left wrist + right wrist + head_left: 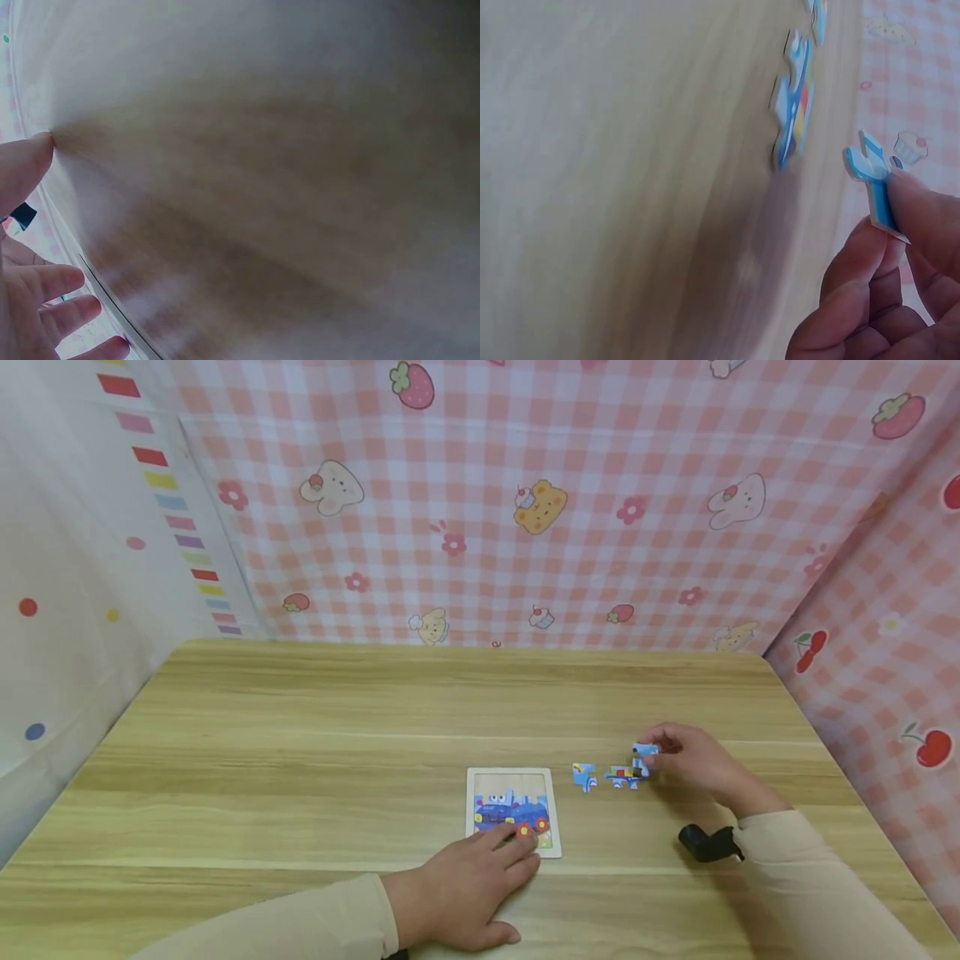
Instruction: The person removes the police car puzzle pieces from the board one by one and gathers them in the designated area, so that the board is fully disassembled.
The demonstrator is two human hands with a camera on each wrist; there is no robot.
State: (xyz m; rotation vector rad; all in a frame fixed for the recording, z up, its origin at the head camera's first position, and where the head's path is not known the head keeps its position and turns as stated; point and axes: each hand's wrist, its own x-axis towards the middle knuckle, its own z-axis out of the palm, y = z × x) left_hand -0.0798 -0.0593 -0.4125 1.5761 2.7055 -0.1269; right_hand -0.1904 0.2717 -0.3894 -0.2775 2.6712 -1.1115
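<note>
My left hand (472, 881) lies with fingers extended over the lower edge of a square puzzle board (555, 818), fingertips touching its picture of a blue vehicle with red wheels. The picture's upper part shows bare wood. To the right of the board, my right hand (693, 764) pinches a light-blue and white puzzle piece (881, 191) between thumb and fingers, raised off the table. Two loose puzzle pieces lie between board and right hand: a blue one with yellow (582, 774) and a multicoloured one (621, 777). In the left wrist view, the left fingers (67, 315) show beside the blurred tabletop.
A wood-grain table (300, 760) spreads under everything. Pink checked cloth (480, 460) hangs behind its far edge, with more cloth at both sides. A black wrist device (708, 843) sits at the right sleeve (795, 860).
</note>
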